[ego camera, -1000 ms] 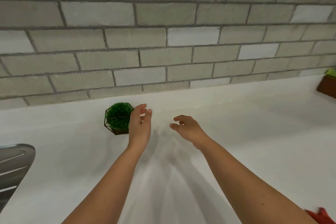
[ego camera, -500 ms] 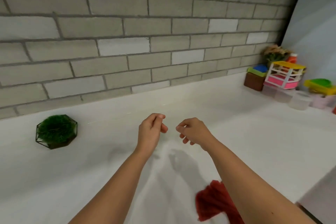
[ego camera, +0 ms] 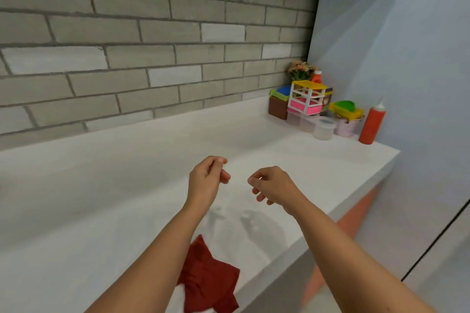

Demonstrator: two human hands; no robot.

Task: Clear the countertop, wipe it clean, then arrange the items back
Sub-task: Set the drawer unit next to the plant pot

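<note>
L hand (ego camera: 207, 180) & R hand (ego camera: 273, 185) hover side by side over white countertop (ego camera: 101, 185). Fingers loosely curled and both empty; L thumb maybe touching forefinger. Crumpled red cloth (ego camera: 208, 279) lies on the counter under L forearm. Red squeeze bottle (ego camera: 371, 124) & other items well beyond R hand, in the corner.

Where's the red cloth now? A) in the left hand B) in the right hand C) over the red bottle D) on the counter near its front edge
D: the red cloth lies on the counter; left hand and right hand hold nothing.
</note>
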